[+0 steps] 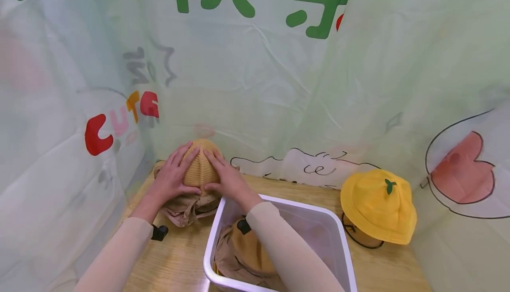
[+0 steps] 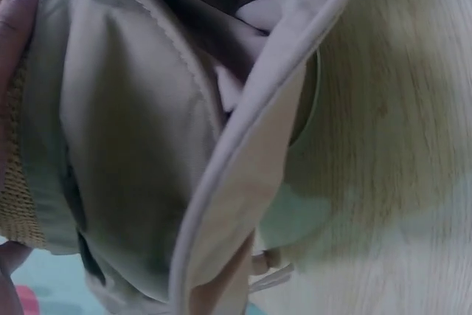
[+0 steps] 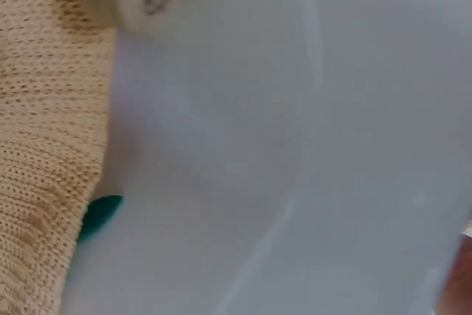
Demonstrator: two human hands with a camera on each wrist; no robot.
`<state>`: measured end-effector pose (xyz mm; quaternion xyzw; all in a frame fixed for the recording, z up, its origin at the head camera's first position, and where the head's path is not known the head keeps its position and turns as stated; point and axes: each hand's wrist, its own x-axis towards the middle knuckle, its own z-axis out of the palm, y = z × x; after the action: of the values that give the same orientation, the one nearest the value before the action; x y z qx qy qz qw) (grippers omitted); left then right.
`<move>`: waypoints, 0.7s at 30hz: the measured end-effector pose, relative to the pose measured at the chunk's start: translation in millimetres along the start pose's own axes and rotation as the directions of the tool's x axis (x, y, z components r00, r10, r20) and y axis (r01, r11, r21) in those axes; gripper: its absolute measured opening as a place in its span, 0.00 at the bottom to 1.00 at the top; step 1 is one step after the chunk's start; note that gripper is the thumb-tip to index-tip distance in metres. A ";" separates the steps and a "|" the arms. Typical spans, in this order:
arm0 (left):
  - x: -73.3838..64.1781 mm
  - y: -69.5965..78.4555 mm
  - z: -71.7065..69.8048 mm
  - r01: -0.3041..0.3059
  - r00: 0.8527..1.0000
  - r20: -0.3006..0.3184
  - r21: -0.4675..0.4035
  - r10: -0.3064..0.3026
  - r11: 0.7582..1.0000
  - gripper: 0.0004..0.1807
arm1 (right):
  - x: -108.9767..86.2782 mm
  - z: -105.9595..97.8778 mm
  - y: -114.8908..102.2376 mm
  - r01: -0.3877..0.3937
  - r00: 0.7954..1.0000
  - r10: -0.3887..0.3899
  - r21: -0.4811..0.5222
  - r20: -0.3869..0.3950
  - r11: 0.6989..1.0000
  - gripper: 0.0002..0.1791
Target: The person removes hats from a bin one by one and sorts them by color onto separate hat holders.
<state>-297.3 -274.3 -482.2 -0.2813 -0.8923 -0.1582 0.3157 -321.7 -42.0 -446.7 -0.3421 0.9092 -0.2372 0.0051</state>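
A sun hat with a woven tan crown and a brown cloth brim stands at the back left of the table. My left hand rests on the left of the crown, its fingers spread. On the other side my right hand lies against the crown, also with spread fingers. Both thumbs come close together at the front. In the left wrist view the brim hangs in loose folds. Whatever is under the hat is mostly hidden.
A white plastic box stands beside the hat, under my right forearm. Inside lies another tan and brown hat. At the right a yellow hat with a green sprout sits over a black-outlined form. Printed curtains enclose the wooden table.
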 end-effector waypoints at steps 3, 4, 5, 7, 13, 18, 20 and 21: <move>1.3 4.8 -1.6 0.021 1.000 0.015 0.018 -0.021 1.000 0.73 | -4.4 -7.6 -1.5 -0.015 1.000 0.015 0.008 0.009 1.000 0.56; 1.5 7.0 -2.9 0.029 0.999 0.019 0.025 -0.029 0.999 0.72 | -6.7 -10.9 -2.6 -0.020 1.000 0.020 0.013 0.011 1.000 0.56; 1.7 9.4 -4.4 0.039 0.999 0.023 0.030 -0.040 0.999 0.72 | -9.5 -14.5 -3.7 -0.025 1.000 0.025 0.026 0.013 0.999 0.56; 1.7 14.6 -7.8 0.054 0.998 0.028 0.039 -0.055 0.998 0.71 | -15.8 -22.5 -5.4 -0.030 1.000 0.029 0.048 0.011 0.998 0.55; 3.7 33.1 -19.7 0.063 0.998 0.001 0.052 -0.063 0.997 0.67 | -39.0 -47.4 -4.4 -0.002 0.999 0.005 0.084 -0.043 0.996 0.51; 7.0 57.5 -29.4 0.050 0.997 -0.061 0.026 -0.048 0.998 0.57 | -60.8 -62.9 3.8 0.040 0.993 -0.030 0.098 -0.110 0.994 0.48; 7.4 69.8 -32.4 0.039 0.996 -0.080 0.014 -0.038 0.999 0.53 | -70.5 -67.8 8.8 0.051 0.992 -0.037 0.110 -0.124 0.993 0.47; 7.3 76.3 -33.8 0.035 0.996 -0.084 0.007 -0.034 0.999 0.52 | -75.6 -70.4 11.6 0.053 0.991 -0.038 0.113 -0.130 0.992 0.47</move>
<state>-240.1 -226.5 -444.1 -0.2575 -0.8837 -0.1715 0.3511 -283.0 42.9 -400.9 -0.3460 0.8843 -0.3110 -0.0383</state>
